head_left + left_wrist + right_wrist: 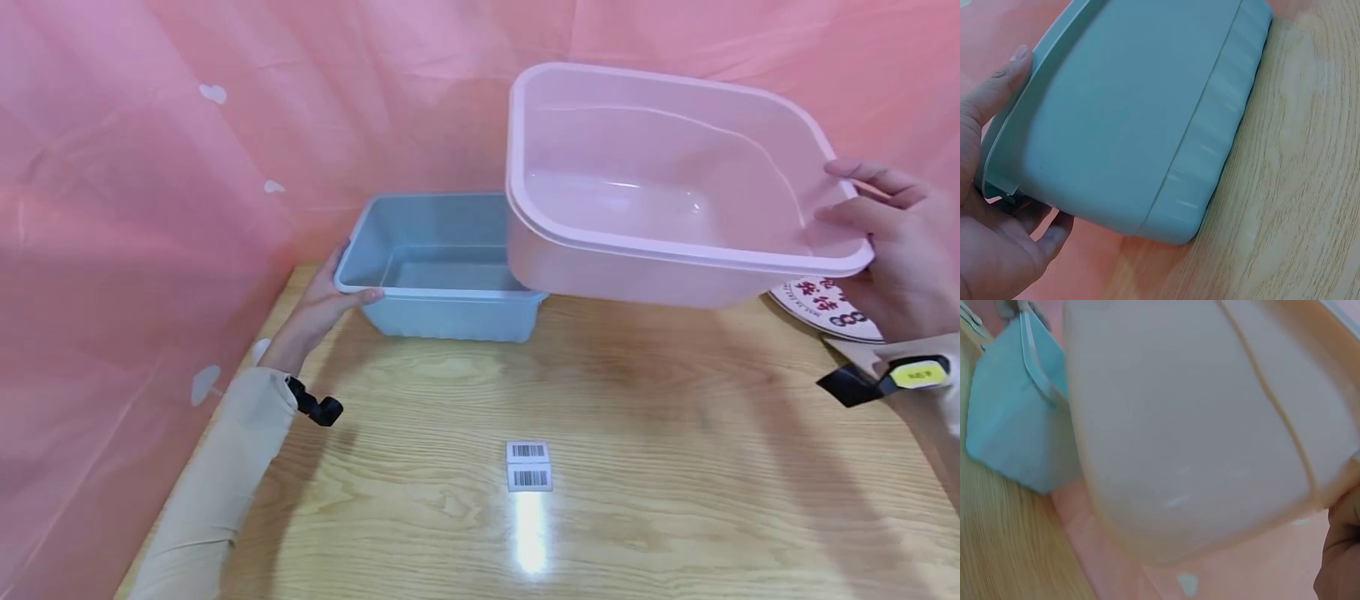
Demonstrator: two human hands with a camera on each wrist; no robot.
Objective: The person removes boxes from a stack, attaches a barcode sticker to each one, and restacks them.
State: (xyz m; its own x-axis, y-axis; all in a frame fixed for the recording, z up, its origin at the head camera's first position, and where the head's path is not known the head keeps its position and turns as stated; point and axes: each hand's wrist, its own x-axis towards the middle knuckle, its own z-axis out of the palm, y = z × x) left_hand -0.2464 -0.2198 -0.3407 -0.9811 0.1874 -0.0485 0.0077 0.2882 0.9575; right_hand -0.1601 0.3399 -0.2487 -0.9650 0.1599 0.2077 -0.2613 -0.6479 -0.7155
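Note:
A blue-grey plastic storage bin [450,317] stands on the wooden table against the back curtain. My left hand [324,302] grips its left end, thumb over the front rim and fingers round the side; in the left wrist view the bin's long wall [1129,119] fills the middle. A larger pink plastic bin [622,271] is held up in the air by my right hand [900,242], which grips its right end at the rim. The pink bin is tilted with its opening towards me, nothing inside it, and it hides the blue-grey bin's right back corner.
A round white sign [821,308] with red characters lies at the right, partly behind the right hand. Two barcode labels [529,467] lie on the wooden table [390,500]. Pink curtain [187,208] with white hearts closes off the left and back.

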